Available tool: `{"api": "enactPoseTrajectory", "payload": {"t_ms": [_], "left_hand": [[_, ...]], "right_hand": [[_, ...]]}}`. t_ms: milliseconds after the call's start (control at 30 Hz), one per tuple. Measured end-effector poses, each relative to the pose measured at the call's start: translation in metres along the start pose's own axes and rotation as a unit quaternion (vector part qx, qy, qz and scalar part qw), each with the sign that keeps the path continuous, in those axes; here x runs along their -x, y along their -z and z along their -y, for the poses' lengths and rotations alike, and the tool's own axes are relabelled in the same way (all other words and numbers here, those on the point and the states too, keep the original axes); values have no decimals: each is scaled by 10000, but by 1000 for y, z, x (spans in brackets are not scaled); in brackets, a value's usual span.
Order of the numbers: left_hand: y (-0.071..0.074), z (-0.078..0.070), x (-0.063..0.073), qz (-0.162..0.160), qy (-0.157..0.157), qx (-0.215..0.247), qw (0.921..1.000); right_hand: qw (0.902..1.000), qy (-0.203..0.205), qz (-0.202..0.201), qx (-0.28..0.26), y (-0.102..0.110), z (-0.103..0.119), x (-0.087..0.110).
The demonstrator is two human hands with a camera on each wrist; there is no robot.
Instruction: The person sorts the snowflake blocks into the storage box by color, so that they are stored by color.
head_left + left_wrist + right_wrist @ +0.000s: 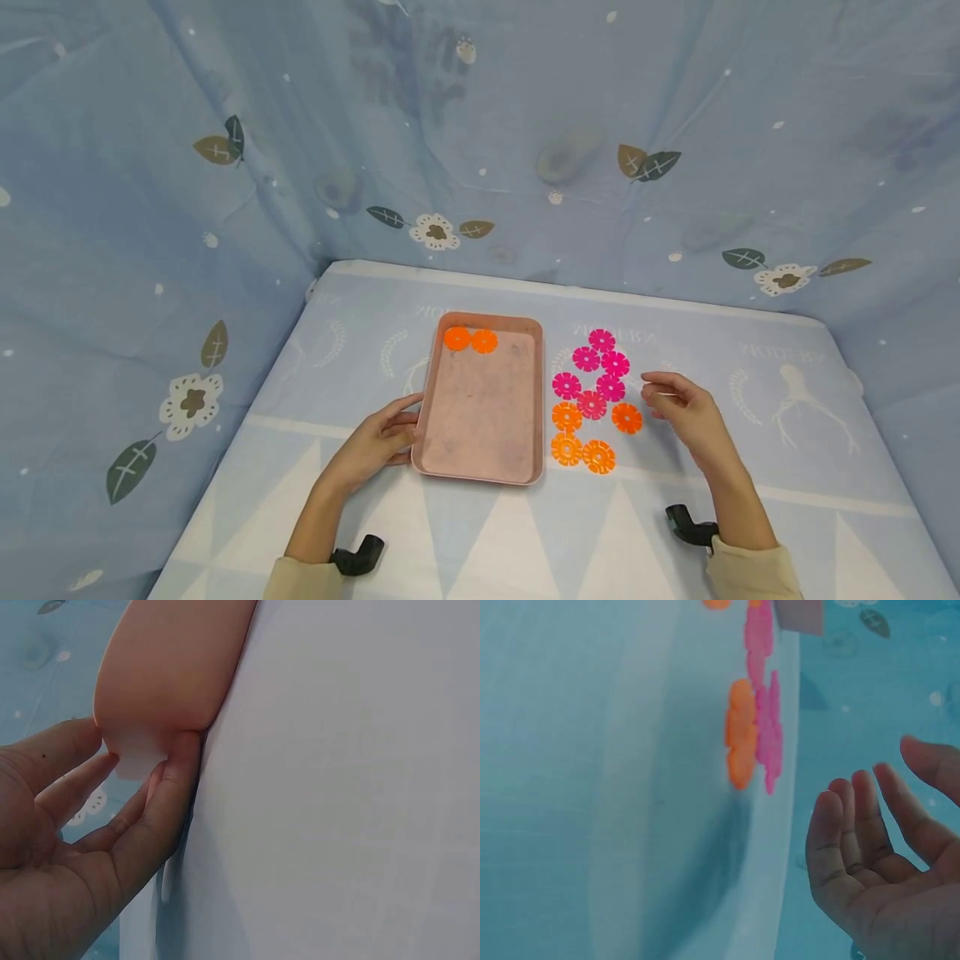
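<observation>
My left hand holds the left side of a shallow pink tray. In the left wrist view its thumb meets the tray rim while other fingers touch low on the outer wall. Two orange notched discs, snowflake-style building pieces, lie inside the tray at the far left corner. To the tray's right lie several magenta notched discs and several orange ones. My right hand hovers just right of these discs, fingers loosely bent; the right wrist view shows nothing in it.
A pale blue and white patterned cloth covers the table. Blue floral fabric hangs behind it and at both sides. Each wrist carries a black mount.
</observation>
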State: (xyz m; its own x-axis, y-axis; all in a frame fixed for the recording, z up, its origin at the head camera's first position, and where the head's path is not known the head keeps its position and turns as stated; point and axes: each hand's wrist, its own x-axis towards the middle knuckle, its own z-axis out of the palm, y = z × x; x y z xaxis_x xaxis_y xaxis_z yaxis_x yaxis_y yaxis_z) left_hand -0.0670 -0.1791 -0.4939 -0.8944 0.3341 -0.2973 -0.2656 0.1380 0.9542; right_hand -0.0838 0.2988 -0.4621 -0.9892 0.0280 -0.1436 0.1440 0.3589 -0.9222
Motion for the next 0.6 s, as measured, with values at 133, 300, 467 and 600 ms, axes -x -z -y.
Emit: {"api": "enactPoseTrajectory", "payload": {"t_ms": [133,300,467,600], "left_hand": [[0,0,0,12,5,18,10000],[0,0,-1,48,15,43,10000],[0,0,-1,80,17,41,10000],[0,0,-1,82,30,106,9999]], "right_hand": [[9982,-191,359,441,0,-12,-3],[9917,-316,672,1053,-2,-23,-5],[9846,-258,847,1508,-4,-29,-5],[9778,-1,753,1954,-7,-31,-7]]}}
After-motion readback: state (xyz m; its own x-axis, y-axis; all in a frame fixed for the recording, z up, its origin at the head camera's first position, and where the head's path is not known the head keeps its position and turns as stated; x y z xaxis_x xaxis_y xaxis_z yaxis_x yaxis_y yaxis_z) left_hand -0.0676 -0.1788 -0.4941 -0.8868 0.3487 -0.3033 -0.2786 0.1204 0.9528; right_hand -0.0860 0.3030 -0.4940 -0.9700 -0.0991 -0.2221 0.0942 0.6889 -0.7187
